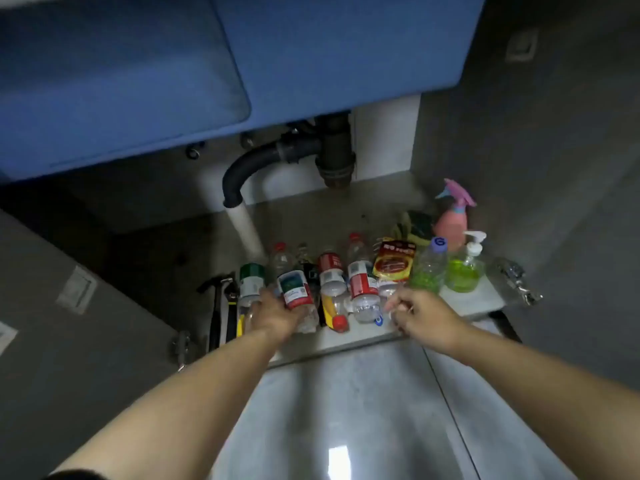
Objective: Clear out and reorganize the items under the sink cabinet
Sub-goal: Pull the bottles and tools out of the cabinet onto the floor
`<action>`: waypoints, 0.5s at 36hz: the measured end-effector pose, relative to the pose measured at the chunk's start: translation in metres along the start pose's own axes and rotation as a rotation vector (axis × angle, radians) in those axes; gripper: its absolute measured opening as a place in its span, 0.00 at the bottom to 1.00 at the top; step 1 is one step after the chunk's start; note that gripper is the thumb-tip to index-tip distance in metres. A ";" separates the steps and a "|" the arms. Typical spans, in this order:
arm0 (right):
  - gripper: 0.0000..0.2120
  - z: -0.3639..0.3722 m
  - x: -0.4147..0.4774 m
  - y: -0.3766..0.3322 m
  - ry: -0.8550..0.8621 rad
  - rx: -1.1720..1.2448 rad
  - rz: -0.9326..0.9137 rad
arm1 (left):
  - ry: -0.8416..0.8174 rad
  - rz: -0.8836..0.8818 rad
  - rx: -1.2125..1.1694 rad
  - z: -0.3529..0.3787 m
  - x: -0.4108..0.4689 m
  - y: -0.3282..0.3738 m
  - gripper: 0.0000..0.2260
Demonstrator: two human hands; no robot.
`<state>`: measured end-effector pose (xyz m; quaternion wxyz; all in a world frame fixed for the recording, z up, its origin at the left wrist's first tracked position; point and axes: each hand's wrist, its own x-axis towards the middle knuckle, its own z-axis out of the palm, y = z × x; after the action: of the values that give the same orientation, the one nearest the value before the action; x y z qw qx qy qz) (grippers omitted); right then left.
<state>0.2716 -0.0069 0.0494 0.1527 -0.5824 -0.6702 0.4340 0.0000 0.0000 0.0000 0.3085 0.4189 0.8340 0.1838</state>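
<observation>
While the left hand curls its fingers round the base of a clear plastic bottle with a glossy red-and-green label, low over the front of the pale cabinet floor, the right hand hovers just beside the neighbouring bottles, fingers curled in; whether they pinch anything, can't tell. More crinkly clear bottles lie side by side, a green-labelled bottle at the left. Dark hammer on the far left. On the right stand a pink spray bottle and a pump dispenser of green liquid, with a shiny red packet nearby. A curved black drain pipe hangs under the blue basin.
</observation>
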 end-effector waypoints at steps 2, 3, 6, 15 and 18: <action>0.12 0.007 -0.010 -0.005 -0.054 -0.016 0.017 | -0.053 -0.038 -0.009 -0.001 0.002 -0.003 0.44; 0.12 0.009 -0.014 -0.006 -0.068 -0.027 0.021 | -0.077 -0.058 0.011 0.000 0.004 -0.003 0.46; 0.09 0.016 -0.017 -0.011 -0.009 0.012 0.060 | -0.090 -0.097 0.030 0.005 0.017 0.004 0.50; 0.11 0.055 -0.012 0.002 -0.076 0.151 0.132 | 0.003 -0.158 -0.042 0.034 0.044 0.001 0.45; 0.09 0.060 -0.005 0.003 -0.126 0.178 0.157 | 0.009 -0.123 -0.074 0.034 0.039 -0.001 0.38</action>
<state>0.2316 -0.0357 0.0139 0.1270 -0.5888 -0.5897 0.5380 0.0038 0.0328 -0.0399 0.3308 0.3544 0.8521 0.1973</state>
